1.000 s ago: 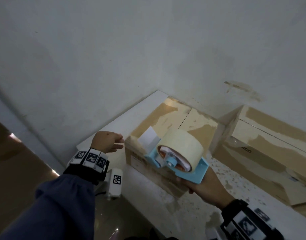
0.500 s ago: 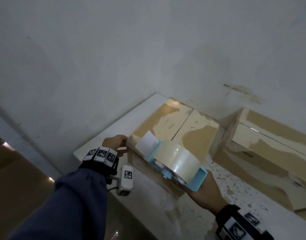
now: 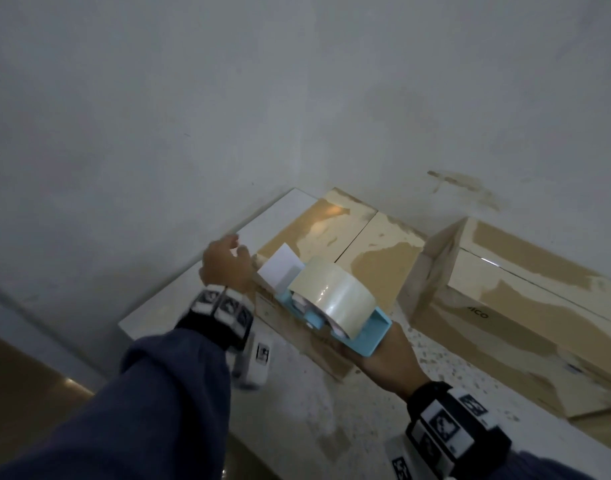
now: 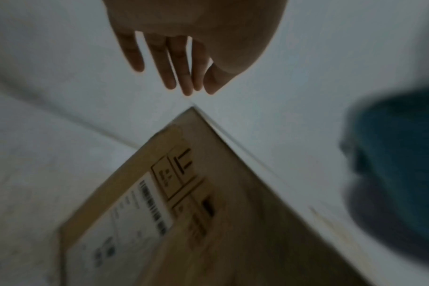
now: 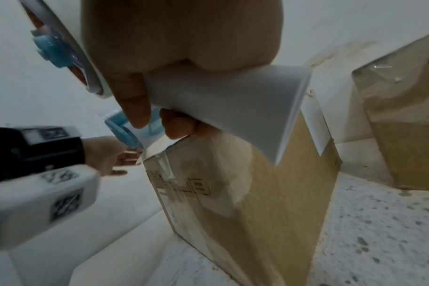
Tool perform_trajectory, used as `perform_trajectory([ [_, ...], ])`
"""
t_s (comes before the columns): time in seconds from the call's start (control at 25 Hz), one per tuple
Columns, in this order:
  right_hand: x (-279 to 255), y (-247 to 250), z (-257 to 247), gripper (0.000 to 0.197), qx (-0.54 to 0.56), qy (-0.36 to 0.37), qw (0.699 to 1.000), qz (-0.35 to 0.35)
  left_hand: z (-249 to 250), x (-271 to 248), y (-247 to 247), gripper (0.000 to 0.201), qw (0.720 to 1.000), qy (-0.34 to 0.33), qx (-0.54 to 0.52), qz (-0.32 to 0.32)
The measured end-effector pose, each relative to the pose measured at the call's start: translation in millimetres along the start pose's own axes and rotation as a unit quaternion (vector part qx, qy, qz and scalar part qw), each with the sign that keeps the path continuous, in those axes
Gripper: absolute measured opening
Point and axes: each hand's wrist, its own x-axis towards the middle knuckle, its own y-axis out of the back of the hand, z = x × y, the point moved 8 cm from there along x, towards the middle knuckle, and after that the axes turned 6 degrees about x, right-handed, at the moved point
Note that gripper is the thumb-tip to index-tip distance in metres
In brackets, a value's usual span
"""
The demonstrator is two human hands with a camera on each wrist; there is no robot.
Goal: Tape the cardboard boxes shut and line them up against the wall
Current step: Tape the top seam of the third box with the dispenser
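My right hand [image 3: 383,358] grips the tape dispenser [image 3: 331,306]; left hand [image 3: 224,268], fingers spread, nears the stiff, probably light box [image 3: 331,244] corner.

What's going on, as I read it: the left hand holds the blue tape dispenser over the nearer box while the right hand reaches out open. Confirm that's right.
Not quite: the hands are swapped. The right hand grips the blue tape dispenser over the nearer box, and the left hand reaches out open. The head view shows it; the right wrist view shows fingers curled round the handle.

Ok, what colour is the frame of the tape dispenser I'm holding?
Light blue; the tape dispenser frame shows best in the head view, gripped by the right hand.
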Motion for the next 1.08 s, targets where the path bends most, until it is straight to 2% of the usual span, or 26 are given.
perform_trajectory([
  [0.04,0,1,-4,0.022,0.011,-0.001,1.0,-0.002,20,-16,-4,0.044,0.991,-0.096,0.09,-0.015],
  [0.08,0,0,-2,0.017,0.022,0.001,1.0,-0.008,30,-32,-19,0.053,0.965,-0.181,0.18,-0.055],
  [0.12,1,0,-4,0.022,0.033,-0.001,0.999,-0.018,29,-43,-37,0.062,0.934,-0.214,0.262,-0.118],
  [0.16,1,-1,-8,0.029,0.036,0.003,0.999,-0.029,21,-47,-48,0.068,0.914,-0.205,0.31,-0.165],
  [0.2,1,-1,-14,0.028,0.038,0.007,0.998,-0.039,16,-48,-52,0.069,0.907,-0.189,0.327,-0.187],
  [0.28,3,0,-23,0.015,0.077,0.007,0.996,-0.051,15,-47,-53,0.068,0.903,-0.19,0.337,-0.187],
  [0.36,1,2,-25,0.01,0.117,-0.025,0.991,-0.057,20,-49,-52,0.069,0.912,-0.183,0.318,-0.182],
  [0.48,-10,15,-4,0.015,0.131,-0.093,0.985,-0.058,24,-53,-51,0.079,0.924,-0.153,0.294,-0.189],
  [0.68,-52,70,29,0.018,0.057,-0.147,0.986,-0.049,23,-57,-49,0.126,0.93,-0.138,0.28,-0.194],
  [0.8,-79,98,47,0.023,0.033,-0.182,0.982,-0.047,25,-58,-50,0.139,0.93,-0.143,0.28,-0.189],
  [0.88,-87,104,54,0.024,0.022,-0.185,0.981,-0.049,24,-58,-52,0.14,0.927,-0.139,0.291,-0.193],
  [0.96,-88,103,53,0.027,-0.005,-0.159,0.986,-0.052,26,-61,-48,0.137,0.93,-0.117,0.293,-0.19],
  [1.04,-86,101,52,0.032,-0.011,-0.137,0.989,-0.047,45,-76,-44,0.12,0.937,-0.136,0.289,-0.144],
  [1.08,-85,102,53,0.033,-0.005,-0.133,0.99,-0.044,63,-91,-45,0.106,0.935,-0.179,0.284,-0.116],
])
